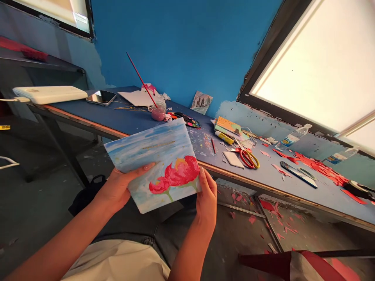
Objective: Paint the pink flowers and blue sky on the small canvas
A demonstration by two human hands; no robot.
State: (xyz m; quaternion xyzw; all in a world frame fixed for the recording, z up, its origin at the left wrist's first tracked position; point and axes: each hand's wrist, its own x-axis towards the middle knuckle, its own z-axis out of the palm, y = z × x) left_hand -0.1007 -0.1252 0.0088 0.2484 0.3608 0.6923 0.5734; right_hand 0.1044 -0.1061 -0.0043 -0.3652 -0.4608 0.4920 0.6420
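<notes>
Above my lap I hold a painting (pixel 158 156) of red flowers with green stems on a blue and white ground. It is tilted, and its upper corner overlaps the table edge in view. My left hand (pixel 120 185) grips the left side, thumb lying across the painted face and fingers behind. On the right edge, my right hand (pixel 206 191) pinches the painting near the larger flower, most of its fingers at the back. Past the painting, a long red paintbrush (pixel 142 80) leans in a jar of pinkish water (pixel 158 111). A paint palette (pixel 190 121) lies beside the jar.
The blue table (pixel 96 117) runs along the wall. On it are a power bank (pixel 49 94), a phone (pixel 101 97), scissors (pixel 249 158), a yellow glue stick (pixel 224 137), a second phone (pixel 298 173), plastic bottles (pixel 293 137) and red paper scraps (pixel 319 168). More scraps litter the floor.
</notes>
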